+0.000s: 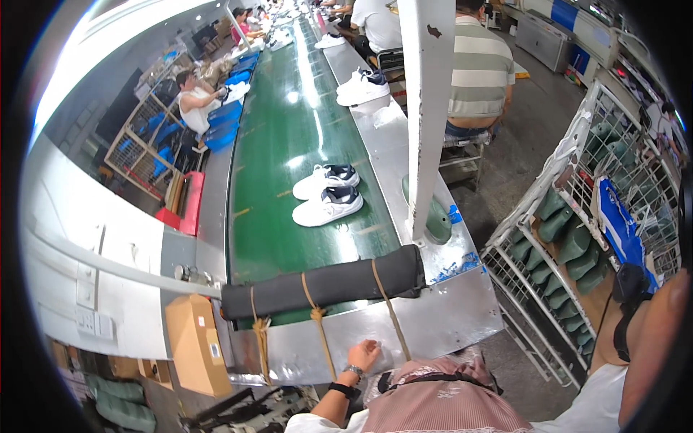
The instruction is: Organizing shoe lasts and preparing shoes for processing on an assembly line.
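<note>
My left hand (364, 354) is over the bare metal end plate (440, 314) of a conveyor, close to my body. Its fingers are loosely curled in, and I see nothing in them. A dark padded roll (332, 280), tied with tan cords, lies across the belt's near end, just beyond that hand. Farther up the green belt (274, 238) stands a pair of white shoes (328, 207) with dark linings. At the right rim my right arm is raised close to the camera; part of the right hand (671, 299) shows, its fingers hidden.
A white post (426, 115) rises at the belt's right edge, beside a green shoe last (438, 222). Wire racks (534, 249) with more lasts stand at right. A cardboard box (196, 346) is at left. Seated people, one in a striped shirt (480, 68), line the belt.
</note>
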`<state>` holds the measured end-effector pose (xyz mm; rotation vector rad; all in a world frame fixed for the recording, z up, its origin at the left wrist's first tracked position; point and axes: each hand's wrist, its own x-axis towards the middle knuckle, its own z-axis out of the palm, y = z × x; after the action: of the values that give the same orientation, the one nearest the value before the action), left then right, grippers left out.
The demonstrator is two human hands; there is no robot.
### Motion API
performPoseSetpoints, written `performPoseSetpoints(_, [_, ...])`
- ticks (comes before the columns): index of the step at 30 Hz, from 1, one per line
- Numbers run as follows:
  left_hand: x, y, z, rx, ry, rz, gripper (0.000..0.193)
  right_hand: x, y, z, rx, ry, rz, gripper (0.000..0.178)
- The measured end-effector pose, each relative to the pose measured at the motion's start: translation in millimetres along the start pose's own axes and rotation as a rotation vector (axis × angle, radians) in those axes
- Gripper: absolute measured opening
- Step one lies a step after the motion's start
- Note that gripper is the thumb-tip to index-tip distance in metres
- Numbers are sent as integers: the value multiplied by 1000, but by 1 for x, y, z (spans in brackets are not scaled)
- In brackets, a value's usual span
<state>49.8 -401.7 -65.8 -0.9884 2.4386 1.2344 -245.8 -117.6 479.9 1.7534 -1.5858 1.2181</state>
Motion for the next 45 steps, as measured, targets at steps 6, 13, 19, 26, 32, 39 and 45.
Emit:
performPoseSetpoints(6, [17,-12,-9,119,-55,6,38,3,10,-4,-128,55,-22,65])
performPoseSetpoints(13, [8,-107,28,-205,-18,-88,41,36,14,-104,-461,82,-365,58])
performPoseSetpoints(19, [-53,-137,-73,85,456,80,32,51,-10,-132,-418,396,-593,53])
performPoseSetpoints(26, [-13,-87,12,-131,578,-8,31,47,10,-156,-308,422,-782,47])
performPoseSetpoints(32, [1,-94,-56,-124,411,-62,31,41,19,-134,-385,407,-656,43])
performPoseSetpoints(39, [51,-67,-105,-98,130,-93,30,36,6,-124,-550,326,-475,39])
performPoseSetpoints(45, [36,-55,14,-212,-142,-221,30,34,4,-114,-568,123,-359,37])
